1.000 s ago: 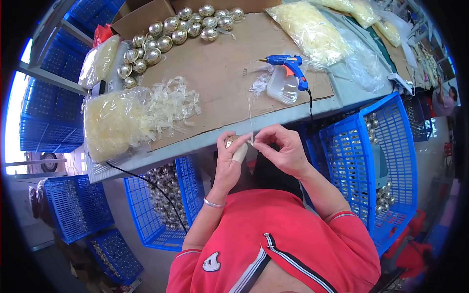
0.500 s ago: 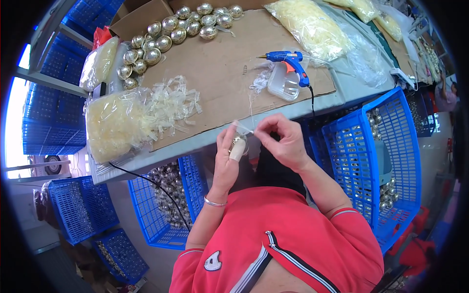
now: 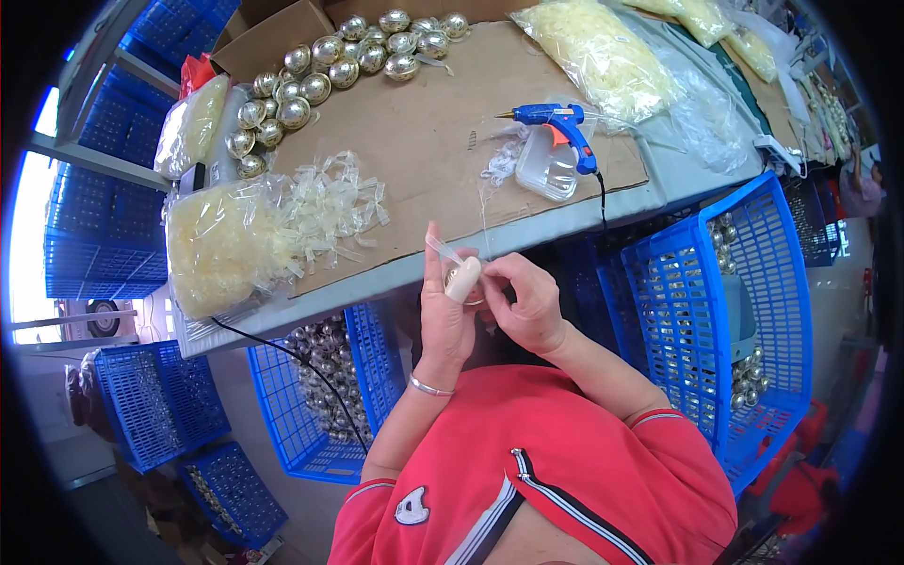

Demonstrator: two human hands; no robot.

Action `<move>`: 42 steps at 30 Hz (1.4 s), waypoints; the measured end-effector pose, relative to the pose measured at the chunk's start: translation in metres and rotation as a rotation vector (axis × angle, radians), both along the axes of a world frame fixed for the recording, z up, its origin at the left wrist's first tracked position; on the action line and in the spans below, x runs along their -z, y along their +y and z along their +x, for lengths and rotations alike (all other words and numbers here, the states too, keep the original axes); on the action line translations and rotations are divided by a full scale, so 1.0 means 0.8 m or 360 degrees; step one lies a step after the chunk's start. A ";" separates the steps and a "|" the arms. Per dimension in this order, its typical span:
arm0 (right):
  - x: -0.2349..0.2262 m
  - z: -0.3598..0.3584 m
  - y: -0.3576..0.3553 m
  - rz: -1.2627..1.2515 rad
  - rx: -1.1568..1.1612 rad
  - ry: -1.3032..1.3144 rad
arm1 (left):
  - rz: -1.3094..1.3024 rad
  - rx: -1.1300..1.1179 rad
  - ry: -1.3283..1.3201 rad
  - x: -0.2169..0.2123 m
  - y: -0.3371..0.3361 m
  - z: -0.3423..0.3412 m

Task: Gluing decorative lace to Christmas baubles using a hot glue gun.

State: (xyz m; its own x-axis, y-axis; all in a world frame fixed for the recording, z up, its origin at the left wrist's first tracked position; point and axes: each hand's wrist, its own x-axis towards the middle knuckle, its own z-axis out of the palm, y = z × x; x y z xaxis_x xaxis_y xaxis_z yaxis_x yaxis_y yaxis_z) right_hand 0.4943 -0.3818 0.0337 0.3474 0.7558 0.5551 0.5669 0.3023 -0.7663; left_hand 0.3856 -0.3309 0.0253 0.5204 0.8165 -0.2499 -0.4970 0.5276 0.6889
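A small gold bell point(image 3: 460, 279) sat between my two hands, just in front of the table's point(image 3: 527, 231) near edge, with a clear strip of ribbon point(image 3: 443, 249) sticking up and away from it. My left hand point(image 3: 444, 315) gripped the bell, fingers closed round it, one capped fingertip pressed against its side. My right hand point(image 3: 524, 299) was curled in from the other side, fingertips pinched at the bell — exactly what they held I could not tell. On the cardboard-covered table lay a blue glue gun point(image 3: 559, 123) beside a clear plastic tray point(image 3: 546, 166), a heap of clear ribbon loops point(image 3: 325, 207) spilling from a bag, and a cluster of gold bells point(image 3: 330, 61) farther off. Blue crates point(image 3: 725, 311) stood below — one on my right, another under the table with more bells.
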 end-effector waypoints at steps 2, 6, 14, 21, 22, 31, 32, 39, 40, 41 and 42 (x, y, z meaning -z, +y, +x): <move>-0.003 0.009 0.001 -0.0003 0.0035 -0.0017 | 0.0098 -0.0098 0.0101 0.008 0.004 0.009; -0.019 0.076 0.000 -0.0073 0.0366 0.0004 | 0.0352 -0.0250 0.0303 0.004 0.010 0.002; 0.019 0.225 0.075 -0.0924 0.0808 -0.0093 | 0.0406 -0.0200 0.0180 0.001 0.029 -0.015; 0.012 0.229 0.076 -0.0955 0.0877 -0.0484 | 0.0379 -0.0239 0.0065 0.014 0.036 -0.034; 0.002 0.214 0.071 -0.0947 0.0840 -0.0494 | 0.0273 -0.0250 -0.0021 0.015 0.037 -0.036; -0.076 0.091 -0.010 -0.0957 -0.0656 0.1515 | 0.0361 -0.0312 0.0205 0.017 0.042 -0.039; -0.071 0.085 -0.010 -0.1018 -0.0789 0.1649 | 0.0404 -0.0350 0.0253 0.018 0.041 -0.037; -0.051 0.051 -0.017 -0.1162 -0.0594 0.1236 | 0.0528 -0.0426 0.0344 0.017 0.045 -0.034; -0.052 0.047 -0.018 -0.1163 -0.0590 0.1236 | 0.0537 -0.0435 0.0370 0.017 0.045 -0.034; -0.053 0.043 -0.019 -0.1189 -0.0556 0.1147 | 0.0547 -0.0442 0.0395 0.018 0.046 -0.033; -0.054 0.039 -0.019 -0.1215 -0.0520 0.1058 | 0.0545 -0.0437 0.0392 0.019 0.047 -0.031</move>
State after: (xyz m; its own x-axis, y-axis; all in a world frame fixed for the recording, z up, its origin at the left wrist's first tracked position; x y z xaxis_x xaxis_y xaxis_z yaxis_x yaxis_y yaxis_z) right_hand 0.5255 -0.3970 0.0768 0.1238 0.9350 -0.3322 -0.0570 -0.3275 -0.9431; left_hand 0.3606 -0.2935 0.0104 0.2340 0.9717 -0.0319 -0.3866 0.1231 0.9140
